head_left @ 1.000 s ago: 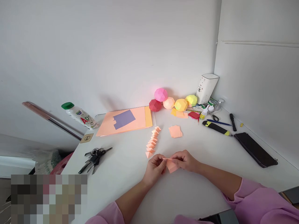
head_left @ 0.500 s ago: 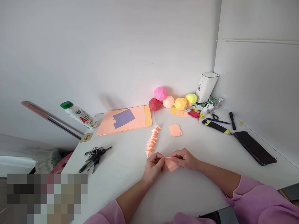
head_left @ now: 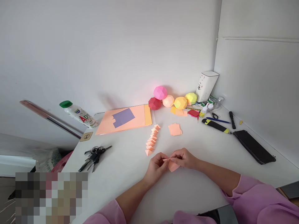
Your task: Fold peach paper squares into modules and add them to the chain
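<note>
Between both hands, over the near middle of the table, is a small peach paper square (head_left: 173, 166), bent along its upper edge. My left hand (head_left: 157, 167) pinches its left side, thumb against the fold. On the right side, my right hand (head_left: 183, 158) grips the paper between thumb and fingers. Just beyond the left hand runs a row of folded peach paper pieces (head_left: 151, 143), overlapping each other. A stack of flat peach squares (head_left: 175, 129) lies farther back, beyond the right hand.
Faceted paper balls (head_left: 160, 92) sit against the wall. Peach sheets (head_left: 105, 124) bear a purple piece (head_left: 123, 118). Keys (head_left: 95, 157) and a bottle (head_left: 79, 115) are at left. A utility knife (head_left: 216, 125), scissors (head_left: 215, 116), glue bottle (head_left: 203, 111) and black case (head_left: 254, 146) lie at right.
My left hand has shifted slightly right along the paper, its thumb now closer to the right hand. The paper's top edge looks more folded over. The right hand has barely moved.
</note>
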`<move>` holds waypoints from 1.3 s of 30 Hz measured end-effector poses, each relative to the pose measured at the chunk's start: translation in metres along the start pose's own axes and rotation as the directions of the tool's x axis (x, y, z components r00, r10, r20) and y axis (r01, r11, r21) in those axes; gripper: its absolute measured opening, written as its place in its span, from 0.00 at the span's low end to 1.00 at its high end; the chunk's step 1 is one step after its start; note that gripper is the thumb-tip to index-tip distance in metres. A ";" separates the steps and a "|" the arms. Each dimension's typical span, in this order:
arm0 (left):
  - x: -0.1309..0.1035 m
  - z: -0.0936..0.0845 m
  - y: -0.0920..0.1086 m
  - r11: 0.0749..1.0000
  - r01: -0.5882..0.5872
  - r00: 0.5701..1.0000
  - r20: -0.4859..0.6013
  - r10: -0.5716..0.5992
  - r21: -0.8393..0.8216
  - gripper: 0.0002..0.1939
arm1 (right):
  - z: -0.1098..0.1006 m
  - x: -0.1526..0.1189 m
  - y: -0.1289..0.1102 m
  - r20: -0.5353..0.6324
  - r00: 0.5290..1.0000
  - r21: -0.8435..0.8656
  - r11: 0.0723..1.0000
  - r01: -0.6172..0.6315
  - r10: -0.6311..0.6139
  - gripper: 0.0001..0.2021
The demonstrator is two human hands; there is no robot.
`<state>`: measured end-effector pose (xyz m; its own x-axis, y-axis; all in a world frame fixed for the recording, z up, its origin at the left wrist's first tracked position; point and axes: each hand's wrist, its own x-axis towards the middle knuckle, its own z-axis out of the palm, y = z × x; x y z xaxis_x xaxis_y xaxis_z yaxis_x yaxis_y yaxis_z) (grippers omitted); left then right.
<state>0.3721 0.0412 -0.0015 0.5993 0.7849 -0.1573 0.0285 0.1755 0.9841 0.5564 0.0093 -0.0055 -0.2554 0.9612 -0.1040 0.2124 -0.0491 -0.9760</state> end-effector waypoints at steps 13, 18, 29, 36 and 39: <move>0.001 -0.001 -0.001 0.999 0.032 0.999 -0.045 -0.030 0.035 0.08 | 0.004 -0.002 -0.004 -0.010 0.999 -0.081 0.995 0.052 -0.053 0.10; 0.002 -0.002 0.001 1.000 0.018 0.998 -0.052 -0.017 0.007 0.06 | 0.003 -0.002 -0.002 -0.022 0.998 -0.086 0.995 0.058 -0.060 0.09; 0.002 -0.002 -0.007 1.000 0.009 1.000 0.007 -0.009 0.027 0.12 | 0.010 -0.002 -0.010 -0.056 0.989 -0.158 0.980 0.124 -0.135 0.03; 0.001 0.000 -0.006 0.996 0.005 1.000 0.013 -0.006 0.085 0.10 | 0.011 -0.001 0.001 -0.061 0.982 -0.189 0.968 0.167 -0.182 0.05; 0.000 0.002 -0.002 0.995 0.008 1.000 0.012 -0.009 0.103 0.08 | 0.011 -0.001 0.002 -0.065 0.981 -0.189 0.968 0.167 -0.182 0.06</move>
<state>0.3741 0.0398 -0.0031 0.6085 0.7762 -0.1652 0.1156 0.1192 0.9861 0.5469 0.0056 -0.0096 -0.2277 0.9698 0.0879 0.3408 0.1640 -0.9257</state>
